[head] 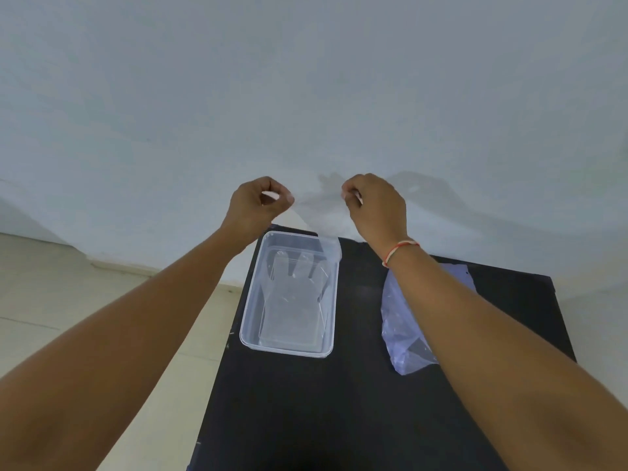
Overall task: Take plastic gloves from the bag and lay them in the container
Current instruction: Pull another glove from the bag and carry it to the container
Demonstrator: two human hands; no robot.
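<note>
Clear glove (319, 212) stretched between both hands' pinching fingers (287, 198).

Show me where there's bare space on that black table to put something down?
Free: the strip between the container and the bag, and the near part of the table. Crowded: the far edge, where both hands hold a glove above the container.

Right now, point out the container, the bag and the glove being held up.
container (245, 329): head view, on its near left rim.
bag (399, 321): head view, on the crumpled plastic left of the forearm.
held glove (326, 248): head view, on its hanging lower edge over the container's far corner.
</note>
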